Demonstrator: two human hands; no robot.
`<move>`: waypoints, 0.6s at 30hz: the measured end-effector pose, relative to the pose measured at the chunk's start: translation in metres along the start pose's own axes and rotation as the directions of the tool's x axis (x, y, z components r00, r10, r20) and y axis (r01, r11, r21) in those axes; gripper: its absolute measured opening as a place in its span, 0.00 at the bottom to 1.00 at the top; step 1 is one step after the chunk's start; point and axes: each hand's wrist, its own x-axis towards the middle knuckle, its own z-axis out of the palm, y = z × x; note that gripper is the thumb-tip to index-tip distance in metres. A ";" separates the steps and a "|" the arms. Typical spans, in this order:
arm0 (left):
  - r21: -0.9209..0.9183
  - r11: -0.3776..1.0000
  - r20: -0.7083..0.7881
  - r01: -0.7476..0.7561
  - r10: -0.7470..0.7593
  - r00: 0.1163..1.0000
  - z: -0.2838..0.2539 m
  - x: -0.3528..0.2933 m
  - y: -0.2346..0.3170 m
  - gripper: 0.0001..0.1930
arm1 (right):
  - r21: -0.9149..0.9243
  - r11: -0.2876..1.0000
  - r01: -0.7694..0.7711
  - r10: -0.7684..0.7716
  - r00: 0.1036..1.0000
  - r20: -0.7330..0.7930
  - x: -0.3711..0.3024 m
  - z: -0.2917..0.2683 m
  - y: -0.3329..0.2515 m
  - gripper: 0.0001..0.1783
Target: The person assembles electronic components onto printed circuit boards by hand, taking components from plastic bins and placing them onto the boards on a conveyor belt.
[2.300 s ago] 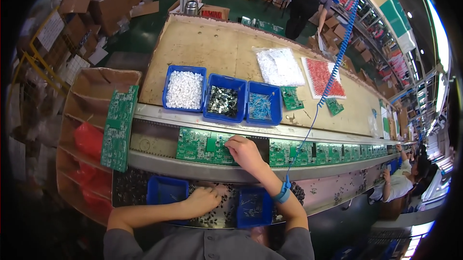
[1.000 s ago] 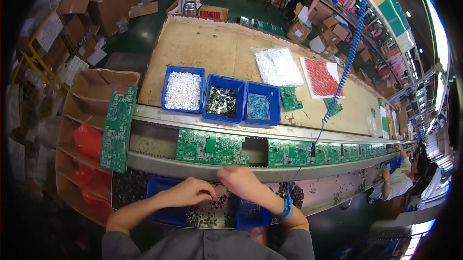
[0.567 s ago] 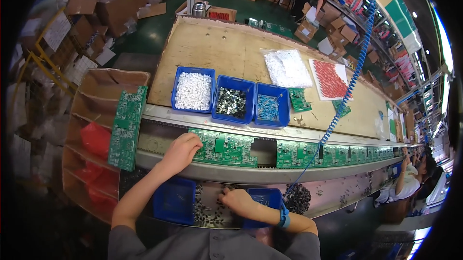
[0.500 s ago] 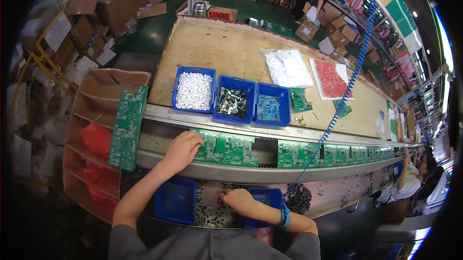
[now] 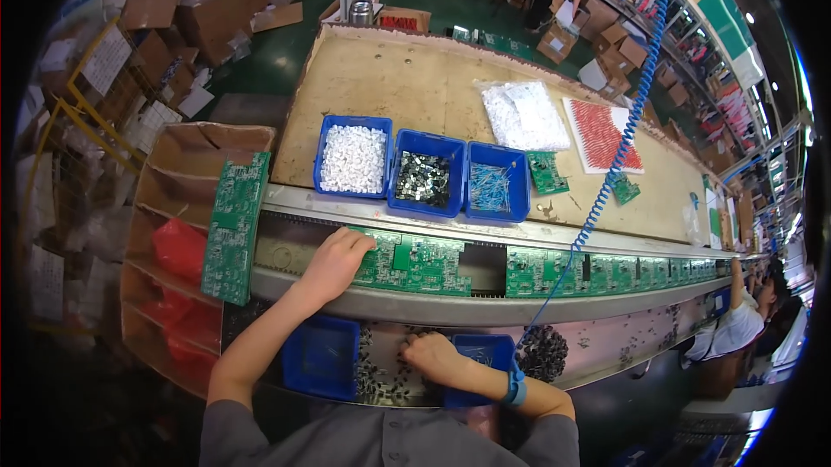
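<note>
A long green printed circuit board (image 5: 415, 264) lies flat in the grey metal conveyor track (image 5: 450, 304), in its left part, between the two long edges. The left hand (image 5: 336, 261) is above the left end of this board, with its fingers bent together and the tips at the upper left corner; whether they pinch some small part, I cannot tell. The right hand (image 5: 435, 356) is lower, over the shallow metal tray (image 5: 606, 341) along the near edge of the track, its fingers curled downward among small black components (image 5: 394, 380); I cannot tell if it grips one. In the tray, one blue plastic bin (image 5: 325, 330) stands to the left of this hand, and a second blue bin (image 5: 502, 347) is partly behind the right forearm, just beside a heap of black parts (image 5: 543, 353). Beyond the track, along the front edge of the wooden worktop (image 5: 389, 77), three blue bins (image 5: 422, 208) stand in a row, containing white, dark metallic and light-blue pieces.
</note>
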 end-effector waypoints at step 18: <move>-0.002 0.999 0.025 0.040 -0.040 0.999 -0.001 -0.001 0.000 0.10 | 0.068 0.998 0.006 -0.009 0.999 0.052 0.002 -0.011 -0.001 0.04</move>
